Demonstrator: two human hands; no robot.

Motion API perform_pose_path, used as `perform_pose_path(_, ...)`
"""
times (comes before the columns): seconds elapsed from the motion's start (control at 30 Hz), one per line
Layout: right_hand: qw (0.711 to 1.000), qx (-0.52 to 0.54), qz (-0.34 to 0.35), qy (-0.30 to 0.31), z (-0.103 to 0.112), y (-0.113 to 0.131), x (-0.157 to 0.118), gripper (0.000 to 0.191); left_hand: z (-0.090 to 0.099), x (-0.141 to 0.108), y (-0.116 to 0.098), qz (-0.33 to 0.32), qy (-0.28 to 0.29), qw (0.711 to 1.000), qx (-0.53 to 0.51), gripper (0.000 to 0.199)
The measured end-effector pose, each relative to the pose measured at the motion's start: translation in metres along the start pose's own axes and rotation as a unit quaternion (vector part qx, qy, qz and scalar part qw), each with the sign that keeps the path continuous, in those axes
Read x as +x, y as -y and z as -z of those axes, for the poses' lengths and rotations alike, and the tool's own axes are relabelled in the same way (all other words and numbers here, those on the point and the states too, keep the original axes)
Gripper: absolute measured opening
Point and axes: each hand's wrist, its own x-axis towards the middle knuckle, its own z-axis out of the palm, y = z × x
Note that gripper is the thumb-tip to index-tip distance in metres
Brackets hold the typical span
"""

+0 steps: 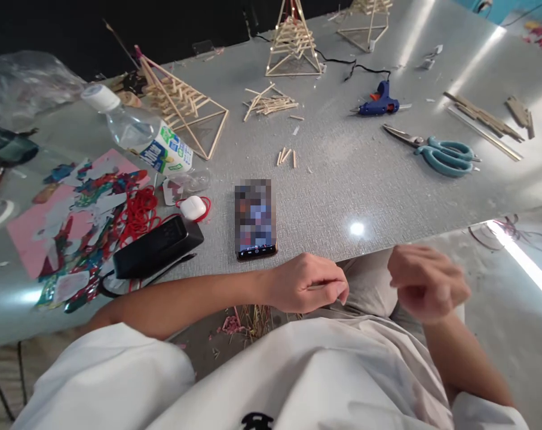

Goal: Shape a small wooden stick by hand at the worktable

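Observation:
Above my lap, at the table's front edge, my left hand (pixel 304 283) has its fingers curled in, thumb against the forefinger; what it may hold is too small to tell. To the right, my right hand (pixel 427 283) is raised with bent fingers, slightly blurred, and its inside is hidden. A phone (pixel 255 218) with a lit, pixelated screen lies just beyond my left wrist. Several short sticks (pixel 285 157) lie behind it, and a loose pile of sticks (pixel 271 104) farther back. Blue-handled scissors (pixel 445 155) and a blue glue gun (pixel 380 101) rest on the right.
Stick pyramids (pixel 294 45) stand at the back, another (pixel 181 101) behind a tilted plastic bottle (pixel 140 131). Red cord (pixel 136 212), a black case (pixel 156 245) and a white earbud case (pixel 193 208) lie left. Wooden strips (pixel 483 116) lie far right.

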Motion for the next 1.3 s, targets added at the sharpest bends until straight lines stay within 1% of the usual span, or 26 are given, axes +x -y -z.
perform_pose_path(0.03, 0.999, 0.029, 0.013, -0.020, -0.003, -0.006, 0.015, 0.046, -0.001, 0.000, 0.002, -0.006, 0.000, 1.000, 0.005, 0.032)
perform_pose_path(0.1, 0.997, 0.045, -0.002, 0.065, -0.018, -0.020, 0.047, 0.031, -0.003, 0.001, 0.005, -0.009, -0.006, 1.000, 0.012, 0.027)
perform_pose_path(0.13, 0.992, 0.040, 0.010, 0.117, -0.029, -0.028, 0.062, 0.026, -0.004, 0.001, 0.007, -0.004, -0.012, 1.000, 0.010, 0.025)
perform_pose_path(0.17, 0.988, 0.025, 0.043, 0.146, -0.042, -0.035, 0.074, 0.026, -0.005, 0.001, 0.009, 0.005, -0.017, 1.000, 0.002, 0.023)
perform_pose_path(0.2, 0.978, -0.003, 0.080, 0.195, -0.055, -0.042, 0.083, 0.029, -0.006, 0.001, 0.010, 0.014, -0.020, 1.000, -0.012, 0.023)
perform_pose_path(0.23, 0.966, -0.035, 0.102, 0.236, -0.066, -0.048, 0.090, 0.034, -0.006, 0.001, 0.011, 0.023, -0.023, 0.999, -0.028, 0.024)
perform_pose_path(0.3, 0.943, -0.076, 0.130, 0.296, -0.085, -0.059, 0.094, 0.042, -0.006, 0.001, 0.010, 0.036, -0.025, 0.997, -0.057, 0.025)
perform_pose_path(0.37, 0.928, -0.100, 0.136, 0.333, -0.094, -0.065, 0.091, 0.048, -0.004, 0.002, 0.008, 0.055, -0.021, 0.996, -0.073, 0.027)
perform_pose_path(0.43, 0.919, -0.114, 0.130, 0.354, -0.095, -0.067, 0.087, 0.050, -0.003, 0.003, 0.005, 0.080, -0.010, 0.993, -0.086, 0.034)
perform_pose_path(0.5, 0.913, -0.123, 0.124, 0.368, -0.094, -0.066, 0.085, 0.049, -0.002, 0.003, 0.004, 0.089, -0.007, 0.992, -0.091, 0.042)
perform_pose_path(0.6, 0.909, -0.118, 0.121, 0.382, -0.092, -0.065, 0.086, 0.048, -0.003, 0.002, 0.007, 0.061, -0.014, 0.994, -0.084, 0.045)
perform_pose_path(0.7, 0.922, -0.087, 0.122, 0.356, -0.093, -0.065, 0.086, 0.045, -0.004, 0.001, 0.011, 0.040, -0.011, 0.996, -0.078, 0.042)
perform_pose_path(0.8, 0.939, -0.075, 0.114, 0.316, -0.094, -0.067, 0.085, 0.040, -0.003, 0.000, 0.012, 0.039, -0.007, 0.997, -0.073, 0.043)
perform_pose_path(0.87, 0.942, -0.085, 0.114, 0.305, -0.096, -0.068, 0.084, 0.038, -0.003, 0.000, 0.010, 0.046, -0.008, 0.996, -0.072, 0.044)
perform_pose_path(1.03, 0.941, -0.094, 0.112, 0.305, -0.101, -0.070, 0.081, 0.036, -0.004, 0.001, 0.007, 0.058, -0.022, 0.996, -0.070, 0.043)
perform_pose_path(1.17, 0.942, -0.087, 0.110, 0.306, -0.100, -0.071, 0.081, 0.034, -0.007, 0.002, 0.006, 0.035, -0.026, 0.998, -0.051, 0.043)
perform_pose_path(1.3, 0.939, -0.074, 0.125, 0.311, -0.101, -0.071, 0.086, 0.034, -0.011, 0.002, 0.006, -0.007, -0.038, 0.999, -0.018, 0.045)
